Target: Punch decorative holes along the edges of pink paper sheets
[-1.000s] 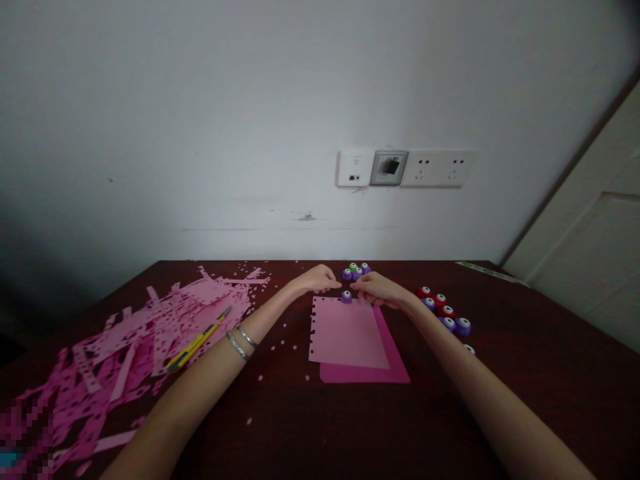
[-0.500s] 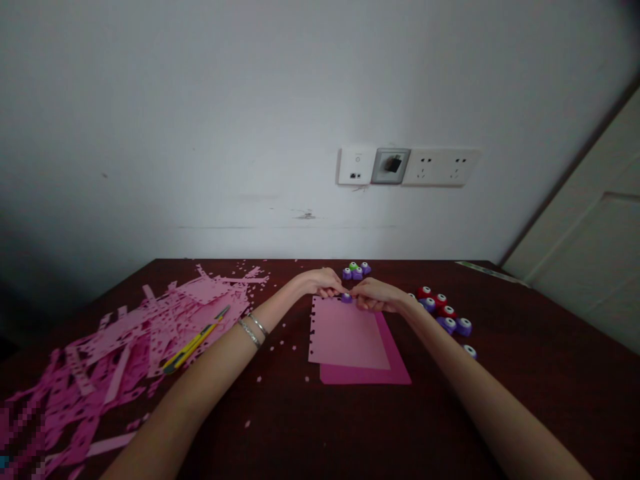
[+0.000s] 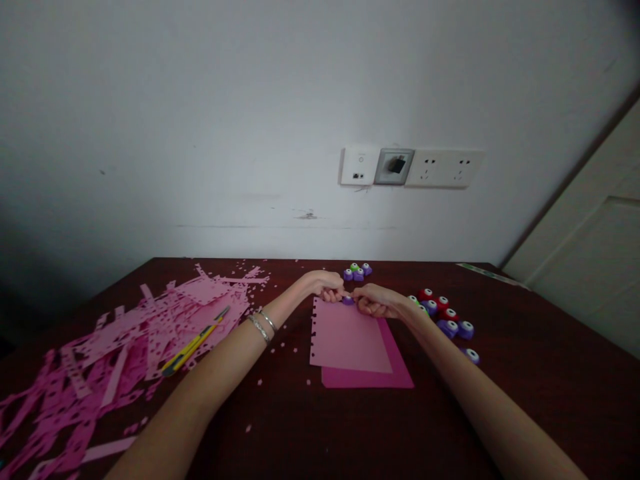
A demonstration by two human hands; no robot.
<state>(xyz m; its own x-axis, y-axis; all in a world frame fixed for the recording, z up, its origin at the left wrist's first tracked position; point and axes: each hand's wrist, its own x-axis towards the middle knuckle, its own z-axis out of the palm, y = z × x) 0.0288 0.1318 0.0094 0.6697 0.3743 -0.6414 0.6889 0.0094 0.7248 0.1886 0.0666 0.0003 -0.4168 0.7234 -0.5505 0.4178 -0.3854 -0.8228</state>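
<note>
A small purple craft punch [image 3: 348,301] sits at the far edge of a light pink sheet of paper [image 3: 350,340]. My left hand [image 3: 330,285] grips it from the left with curled fingers, and from the right my right hand [image 3: 376,301] holds it, also closed. Punched notches run down the sheet's left edge. Beneath this sheet lies a darker pink sheet [image 3: 370,380], showing along the front and right. The jaw of the punch is too small to make out.
Left of my arm is a heap of punched pink paper strips [image 3: 135,333] with a yellow utility knife [image 3: 195,343] on top. Several purple and green punches [image 3: 357,272] stand by the wall. More red, purple and green punches [image 3: 443,303] lie right. A ruler-like strip [image 3: 493,275] is far right.
Both hands stay at the punch on the far paper edge. My left forearm and its bracelets have shifted slightly right; the view has moved a little.
</note>
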